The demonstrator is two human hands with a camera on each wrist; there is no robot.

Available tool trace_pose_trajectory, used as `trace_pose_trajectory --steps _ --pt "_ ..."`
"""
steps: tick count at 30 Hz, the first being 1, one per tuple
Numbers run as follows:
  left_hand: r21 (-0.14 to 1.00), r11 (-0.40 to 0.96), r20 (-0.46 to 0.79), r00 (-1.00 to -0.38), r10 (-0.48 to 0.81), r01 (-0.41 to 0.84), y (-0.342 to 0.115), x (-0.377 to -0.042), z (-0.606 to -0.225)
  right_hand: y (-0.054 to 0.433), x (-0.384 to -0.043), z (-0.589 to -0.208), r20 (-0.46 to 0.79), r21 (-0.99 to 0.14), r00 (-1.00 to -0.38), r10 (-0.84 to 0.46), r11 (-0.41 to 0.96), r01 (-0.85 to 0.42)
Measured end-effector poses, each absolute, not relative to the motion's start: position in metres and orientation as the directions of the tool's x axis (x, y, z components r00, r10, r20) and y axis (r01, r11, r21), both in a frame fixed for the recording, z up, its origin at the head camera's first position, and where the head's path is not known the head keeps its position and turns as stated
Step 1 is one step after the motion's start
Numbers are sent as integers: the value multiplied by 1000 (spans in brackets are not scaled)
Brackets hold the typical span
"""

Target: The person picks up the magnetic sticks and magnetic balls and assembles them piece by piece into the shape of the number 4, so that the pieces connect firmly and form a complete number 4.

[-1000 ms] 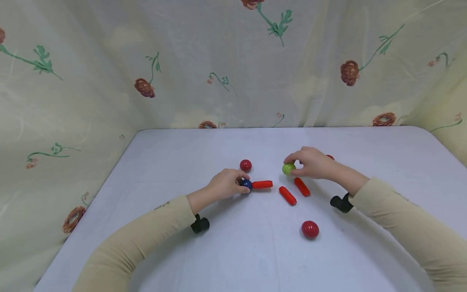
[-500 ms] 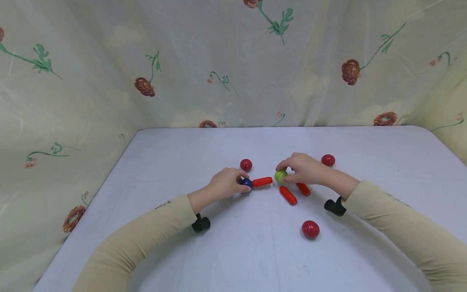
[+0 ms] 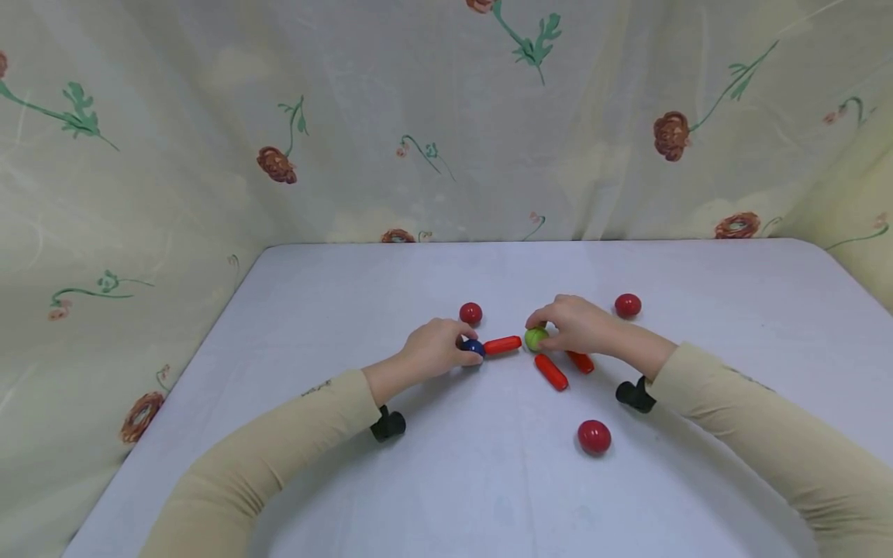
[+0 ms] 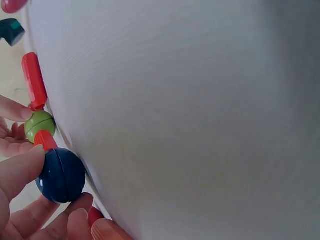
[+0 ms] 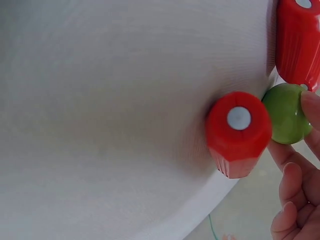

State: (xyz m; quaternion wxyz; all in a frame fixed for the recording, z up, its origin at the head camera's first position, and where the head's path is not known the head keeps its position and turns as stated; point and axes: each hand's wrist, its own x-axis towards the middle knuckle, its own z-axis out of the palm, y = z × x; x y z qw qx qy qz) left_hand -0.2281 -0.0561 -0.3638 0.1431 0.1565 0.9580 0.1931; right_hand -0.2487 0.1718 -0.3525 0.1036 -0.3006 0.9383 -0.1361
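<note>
My left hand [image 3: 431, 349] pinches a dark blue ball [image 4: 61, 175] between thumb and fingers, low over the table. One end of a red faceted rod [image 3: 502, 346] meets the blue ball, and the rod points right. Near its other end is a lime-green ball [image 5: 286, 112], pinched by the thumb and fingers of my right hand [image 3: 575, 322]. A narrow gap shows between rod and green ball in the head view. Two more red rods lie just below the right hand: a near one [image 3: 551, 372] and one partly covered by the hand [image 3: 580, 362].
Three glossy red balls lie on the white table [image 3: 349, 302]: one behind the left hand [image 3: 470, 313], one behind the right wrist [image 3: 628, 305], one nearer me [image 3: 594, 438]. A flowered cloth [image 3: 488, 139] hangs along the back and sides.
My right hand has carried the green ball left and slightly nearer, toward the rod's free end. The left hand stays almost in place; the rod's right end has swung slightly away from me.
</note>
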Motion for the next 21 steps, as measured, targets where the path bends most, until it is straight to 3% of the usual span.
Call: trace_pose_trajectory --steps 21 --pt "406 870 -208 -898 387 281 -57 -227 -365 169 -246 -354 -127 -357 -806 -579 784 -507"
